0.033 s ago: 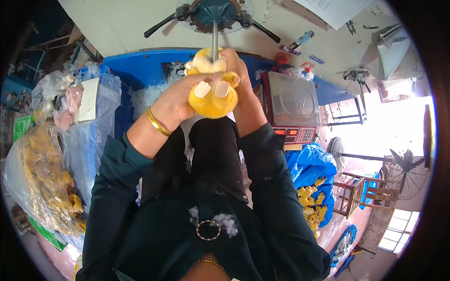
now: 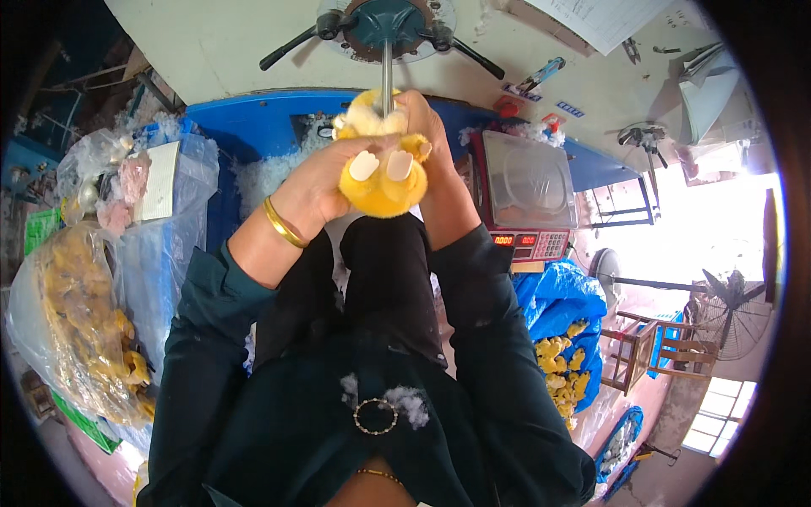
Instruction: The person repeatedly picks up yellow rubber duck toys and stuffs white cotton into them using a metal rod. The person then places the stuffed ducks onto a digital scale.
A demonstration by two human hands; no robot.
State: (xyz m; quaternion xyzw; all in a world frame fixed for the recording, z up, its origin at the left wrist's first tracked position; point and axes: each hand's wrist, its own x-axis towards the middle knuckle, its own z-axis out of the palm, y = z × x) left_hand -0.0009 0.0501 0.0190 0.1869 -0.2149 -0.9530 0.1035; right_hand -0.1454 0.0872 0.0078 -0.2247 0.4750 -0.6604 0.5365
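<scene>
head view: left hand (image 2: 325, 182) and right hand (image 2: 431, 139) clasp yellow plush toy (image 2: 380, 173) on metal nozzle (image 2: 387, 76); loose grip could slip it off.

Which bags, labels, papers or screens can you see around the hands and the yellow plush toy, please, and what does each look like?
Scale display: right of the hands, a red panel with glowing red digits and a keypad, under a steel weighing plate.
Clear plastic bag: far left, bulging with yellow plush pieces.
Blue bag: lower right, open, with yellow plush toys spilling out.
White paper sheet: top right, flat on the table.
Small blue labels: top right, on the table.
</scene>
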